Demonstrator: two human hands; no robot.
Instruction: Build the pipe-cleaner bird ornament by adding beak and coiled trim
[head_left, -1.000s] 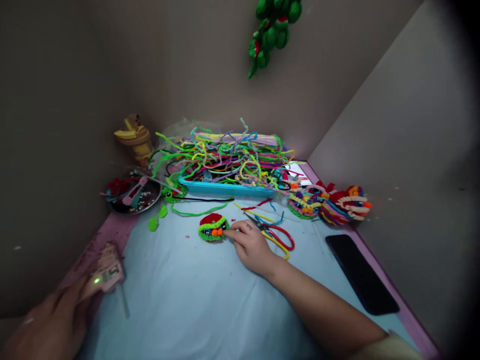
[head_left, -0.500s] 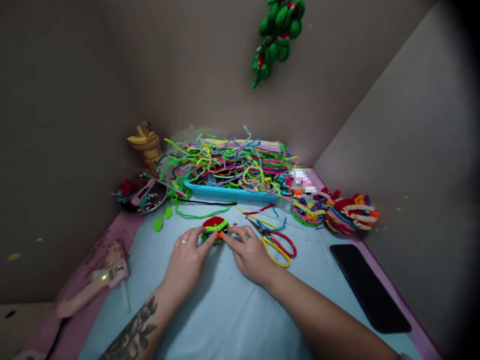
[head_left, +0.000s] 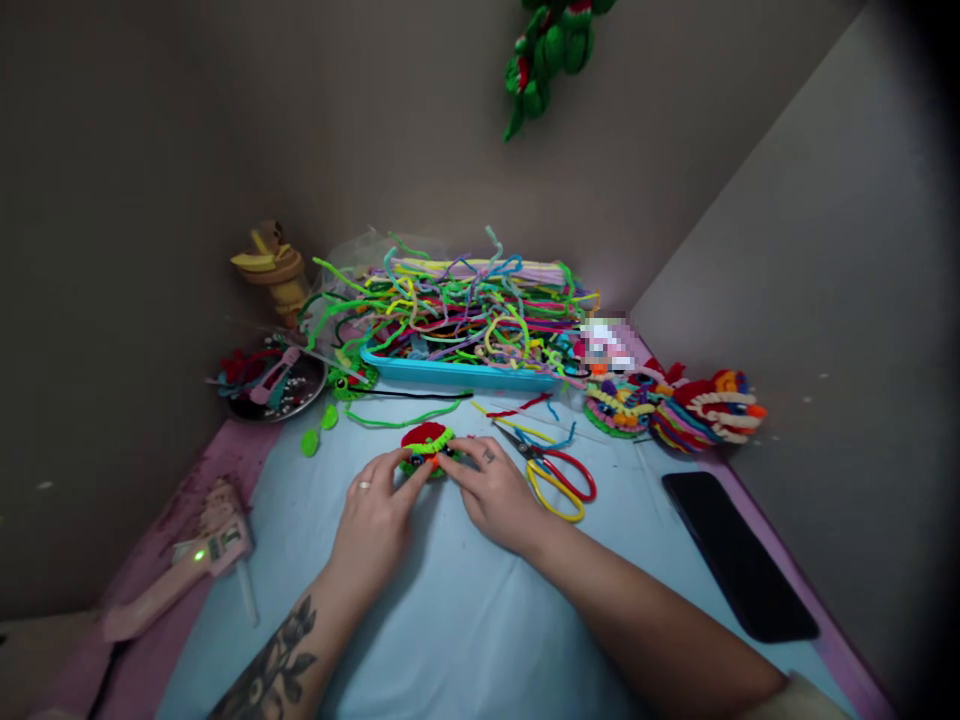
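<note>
A small red and green fuzzy pipe-cleaner figure (head_left: 427, 437) with dark eyes and an orange beak-like bit rests on the blue cloth, between my two hands. My left hand (head_left: 377, 500) grips its left side, a ring on one finger, the fingertips pressed at the front. From the other side my right hand (head_left: 499, 490) holds it, thumb and fingers closed near the orange bit. The figure's underside is hidden. Just right of my right hand lie scissors (head_left: 551, 470) with one red and one yellow handle, blades spread a little.
Behind stands a blue tray (head_left: 465, 376) heaped with coloured pipe cleaners. A lit pink glue gun (head_left: 184, 580) lies left, below a metal bowl (head_left: 304, 400) of beads. Colourful finished figures (head_left: 690, 415) and a black phone (head_left: 739, 555) are at right. Green figures (head_left: 555, 50) hang on the wall.
The view has tilted slightly downward, so the hanging green figures sit higher in the picture. Both hands keep hold of the figure, with little shift of the fingers.
</note>
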